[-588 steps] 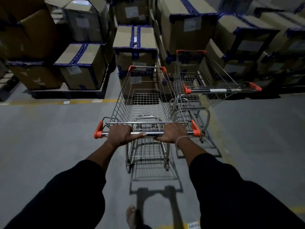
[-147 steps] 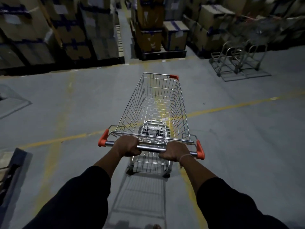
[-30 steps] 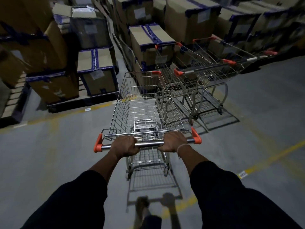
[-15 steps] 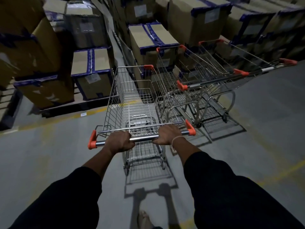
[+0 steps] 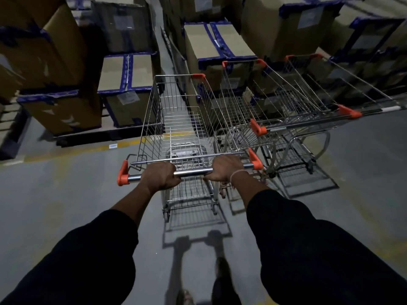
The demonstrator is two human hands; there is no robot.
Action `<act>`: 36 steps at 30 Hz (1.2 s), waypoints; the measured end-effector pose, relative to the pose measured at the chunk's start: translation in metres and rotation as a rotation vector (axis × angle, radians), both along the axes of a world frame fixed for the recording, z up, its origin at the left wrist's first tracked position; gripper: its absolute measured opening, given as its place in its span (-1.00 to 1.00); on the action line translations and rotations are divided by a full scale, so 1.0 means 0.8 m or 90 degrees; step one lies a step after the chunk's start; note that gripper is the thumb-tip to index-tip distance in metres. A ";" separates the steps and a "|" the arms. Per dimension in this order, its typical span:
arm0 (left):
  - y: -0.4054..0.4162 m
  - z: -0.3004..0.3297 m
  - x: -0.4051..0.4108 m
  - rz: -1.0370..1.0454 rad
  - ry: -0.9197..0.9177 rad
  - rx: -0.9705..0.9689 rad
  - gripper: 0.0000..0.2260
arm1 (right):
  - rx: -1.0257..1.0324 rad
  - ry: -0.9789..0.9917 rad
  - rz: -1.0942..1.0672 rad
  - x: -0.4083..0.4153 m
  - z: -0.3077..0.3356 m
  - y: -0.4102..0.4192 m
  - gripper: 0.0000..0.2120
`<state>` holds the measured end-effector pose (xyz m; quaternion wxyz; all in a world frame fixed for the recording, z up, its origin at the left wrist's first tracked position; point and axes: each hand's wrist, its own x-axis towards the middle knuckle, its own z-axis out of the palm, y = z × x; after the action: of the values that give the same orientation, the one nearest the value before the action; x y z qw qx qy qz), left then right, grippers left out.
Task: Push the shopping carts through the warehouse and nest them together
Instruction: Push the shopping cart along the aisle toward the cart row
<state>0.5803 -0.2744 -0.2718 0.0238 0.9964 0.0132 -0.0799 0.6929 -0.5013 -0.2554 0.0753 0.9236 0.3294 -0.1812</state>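
Note:
I hold a wire shopping cart (image 5: pixel 176 119) with orange corner caps by its steel handle bar (image 5: pixel 193 172). My left hand (image 5: pixel 159 176) grips the bar left of centre, my right hand (image 5: pixel 226 168) right of centre, a thin band on that wrist. The basket is empty and points at a gap between box stacks. Just to the right stand two other carts (image 5: pixel 286 102), one pushed into the other, their handles (image 5: pixel 312 122) angled toward the right. My cart's right side is close beside the nearer one; whether they touch is unclear.
Stacked cardboard boxes with blue tape stand on pallets at the left (image 5: pixel 123 84) and behind the carts (image 5: pixel 220 45). A yellow floor line (image 5: pixel 88 148) runs along the pallets. Grey concrete floor (image 5: pixel 55 205) lies to the left and far right.
My cart has rolled forward toward the boxes and drawn alongside the two nested carts, which now sit closer and further right in view. Both hands keep the same grip.

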 end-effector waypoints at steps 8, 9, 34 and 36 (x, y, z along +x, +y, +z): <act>0.020 0.000 0.066 0.042 0.001 0.021 -0.68 | 0.033 0.005 0.025 0.076 -0.006 0.026 -0.46; 0.022 0.000 0.074 0.047 0.002 0.021 -0.68 | 0.031 0.004 0.025 0.085 -0.007 0.029 -0.46; 0.028 0.003 0.149 0.055 0.006 0.051 -0.67 | -0.023 0.001 0.031 0.166 -0.011 0.050 -0.38; 0.027 0.002 0.148 0.058 0.009 0.045 -0.66 | -0.021 0.006 0.037 0.166 -0.008 0.047 -0.40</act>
<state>0.6987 -0.2531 -0.2702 -0.0076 0.9944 0.0616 -0.0855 0.8254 -0.4640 -0.2620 0.0941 0.9113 0.3535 -0.1889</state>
